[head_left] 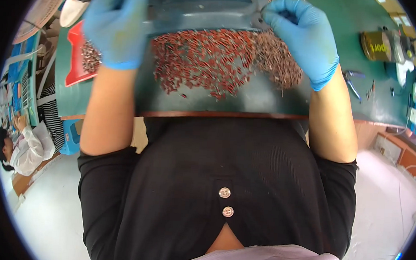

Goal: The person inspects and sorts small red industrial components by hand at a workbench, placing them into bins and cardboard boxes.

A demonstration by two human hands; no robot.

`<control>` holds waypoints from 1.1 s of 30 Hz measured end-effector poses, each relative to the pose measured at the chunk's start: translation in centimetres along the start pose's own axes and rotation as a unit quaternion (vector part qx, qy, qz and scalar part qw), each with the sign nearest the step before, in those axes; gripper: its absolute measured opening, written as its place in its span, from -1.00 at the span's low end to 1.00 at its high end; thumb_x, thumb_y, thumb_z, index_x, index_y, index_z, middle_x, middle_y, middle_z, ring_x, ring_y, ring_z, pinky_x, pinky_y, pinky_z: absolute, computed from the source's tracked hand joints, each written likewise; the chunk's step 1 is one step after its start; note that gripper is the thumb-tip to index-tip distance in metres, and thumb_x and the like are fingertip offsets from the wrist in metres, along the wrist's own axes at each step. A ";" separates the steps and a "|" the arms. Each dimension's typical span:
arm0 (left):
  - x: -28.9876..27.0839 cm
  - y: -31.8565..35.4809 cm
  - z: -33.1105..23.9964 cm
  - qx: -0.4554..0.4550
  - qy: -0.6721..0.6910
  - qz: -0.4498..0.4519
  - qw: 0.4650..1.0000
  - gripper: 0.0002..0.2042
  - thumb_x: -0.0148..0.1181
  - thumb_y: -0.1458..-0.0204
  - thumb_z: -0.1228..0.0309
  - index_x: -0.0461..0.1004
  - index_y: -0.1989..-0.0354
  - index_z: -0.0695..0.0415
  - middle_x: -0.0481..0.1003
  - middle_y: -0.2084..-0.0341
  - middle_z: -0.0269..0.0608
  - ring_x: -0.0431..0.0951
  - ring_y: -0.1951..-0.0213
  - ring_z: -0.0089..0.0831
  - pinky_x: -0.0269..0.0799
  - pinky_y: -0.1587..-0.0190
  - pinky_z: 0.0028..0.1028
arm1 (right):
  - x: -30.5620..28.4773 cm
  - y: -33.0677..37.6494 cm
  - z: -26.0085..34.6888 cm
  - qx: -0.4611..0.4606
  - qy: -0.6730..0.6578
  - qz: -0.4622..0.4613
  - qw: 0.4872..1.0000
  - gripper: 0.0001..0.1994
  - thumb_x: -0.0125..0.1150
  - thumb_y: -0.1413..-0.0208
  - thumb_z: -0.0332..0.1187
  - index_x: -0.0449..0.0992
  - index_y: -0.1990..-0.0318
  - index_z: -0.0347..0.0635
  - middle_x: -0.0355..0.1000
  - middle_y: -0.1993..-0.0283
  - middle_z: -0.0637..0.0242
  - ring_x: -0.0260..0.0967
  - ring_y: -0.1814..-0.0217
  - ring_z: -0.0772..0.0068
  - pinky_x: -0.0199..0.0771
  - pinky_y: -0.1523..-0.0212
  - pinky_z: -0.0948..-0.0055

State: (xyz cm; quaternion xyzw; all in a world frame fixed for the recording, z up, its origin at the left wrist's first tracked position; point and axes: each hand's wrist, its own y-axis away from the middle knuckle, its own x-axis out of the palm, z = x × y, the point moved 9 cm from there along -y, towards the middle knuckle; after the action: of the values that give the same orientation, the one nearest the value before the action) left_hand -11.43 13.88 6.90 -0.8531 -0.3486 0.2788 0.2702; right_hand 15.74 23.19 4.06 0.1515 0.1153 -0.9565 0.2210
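Observation:
My left hand [115, 28], in a blue glove, is raised over the table's left side beside a red tray [73, 52] of small parts. Motion smears it, so what its fingers do is unclear. My right hand [306, 41], also gloved in blue, has its fingers curled together at the edge of a grey fixture [199, 17]. Anything between those fingertips is too small to name. Between the hands lies a spread of small red and metallic parts [207, 54]. A browner heap of similar slim parts [277, 60] lies under my right hand.
Pliers with blue handles [353, 85] lie on the green table [219, 102] at the right. Behind them is a dark container with yellow lettering [379, 46]. A white dish [72, 12] stands at the far left. Another person [28, 151] works at the left.

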 end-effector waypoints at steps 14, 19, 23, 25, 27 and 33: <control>-2.6 9.2 -0.7 -0.014 -0.106 0.327 0.939 -0.89 0.27 0.12 0.58 0.53 0.38 0.23 0.53 0.41 -0.18 0.53 0.33 -0.38 0.43 0.24 -0.45 | 3.1 7.7 -2.6 -0.112 0.382 0.100 0.912 -0.92 0.20 0.07 -0.44 0.54 0.38 -0.17 0.41 0.39 0.18 0.42 0.39 0.15 0.44 0.33 0.26; -0.3 11.6 -3.8 0.020 -0.116 0.411 0.904 -0.88 0.27 0.18 0.55 0.52 0.41 0.18 0.48 0.43 -0.11 0.50 0.35 -0.14 0.42 0.28 -0.32 | 4.8 7.8 -2.5 -0.135 0.517 0.112 0.838 -0.93 0.18 0.10 -0.43 0.44 0.43 -0.15 0.37 0.41 0.20 0.39 0.38 0.07 0.43 0.31 0.17; -0.1 12.4 -3.9 0.025 -0.093 0.414 0.905 -0.89 0.26 0.18 0.54 0.50 0.44 0.16 0.47 0.44 -0.13 0.49 0.36 -0.13 0.41 0.31 -0.30 | 4.4 7.9 -1.2 -0.183 0.486 0.069 0.852 -0.89 0.19 0.16 -0.51 0.40 0.43 -0.15 0.37 0.43 0.19 0.39 0.40 0.06 0.43 0.37 0.21; 0.1 13.1 -4.2 0.044 -0.092 0.425 0.899 -0.89 0.25 0.17 0.53 0.50 0.41 0.14 0.47 0.44 -0.16 0.49 0.36 -0.15 0.41 0.31 -0.30 | 4.2 8.3 -0.9 -0.209 0.447 0.058 0.868 -0.87 0.19 0.17 -0.54 0.38 0.42 -0.16 0.37 0.43 0.19 0.39 0.41 0.08 0.42 0.38 0.23; 0.5 13.5 -4.5 0.062 -0.106 0.429 0.895 -0.88 0.24 0.17 0.53 0.49 0.41 0.13 0.46 0.45 -0.17 0.48 0.36 -0.15 0.41 0.32 -0.29 | 4.0 8.7 -0.9 -0.221 0.409 0.042 0.885 -0.84 0.20 0.18 -0.57 0.37 0.42 -0.17 0.37 0.44 0.20 0.38 0.42 0.10 0.42 0.40 0.24; 1.8 13.5 -5.0 0.108 -0.160 0.471 0.861 -0.91 0.19 0.13 0.51 0.45 0.41 0.13 0.42 0.46 -0.18 0.46 0.36 -0.13 0.40 0.32 -0.24 | 3.4 8.5 -1.6 -0.169 0.336 0.017 0.927 -0.84 0.22 0.14 -0.58 0.38 0.38 -0.19 0.37 0.45 0.21 0.38 0.46 0.25 0.40 0.41 0.37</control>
State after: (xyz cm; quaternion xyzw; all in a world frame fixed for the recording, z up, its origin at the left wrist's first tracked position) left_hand -1.03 5.61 1.00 -0.8248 0.0884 0.5411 0.1381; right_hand 17.12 14.90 0.09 0.4263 0.3398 -0.8122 0.2078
